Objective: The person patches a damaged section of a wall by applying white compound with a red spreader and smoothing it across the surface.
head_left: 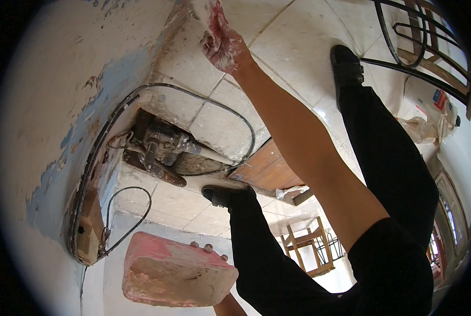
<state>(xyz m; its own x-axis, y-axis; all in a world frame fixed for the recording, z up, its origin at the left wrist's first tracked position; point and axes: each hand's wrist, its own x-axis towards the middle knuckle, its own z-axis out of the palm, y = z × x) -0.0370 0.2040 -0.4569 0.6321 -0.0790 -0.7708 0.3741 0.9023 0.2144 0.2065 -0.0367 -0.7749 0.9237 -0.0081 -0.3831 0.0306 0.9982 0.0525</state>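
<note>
At the top centre of the frame, the right hand point(226, 51), coated in pale smears, curls around a red piece point(217, 18) whose full shape cannot be made out. At the lower left, the left hand point(208, 247) grips a pink container point(178, 271), its fingertips over the edge. Between them, an open floor pit point(164, 142) with pipes and a looping black cable point(254, 126) obstruct the floor beside the peeling wall point(77, 116). The right arm crosses over a wooden board point(264, 171); a wooden stool point(309, 247) stands lower right of centre.
</note>
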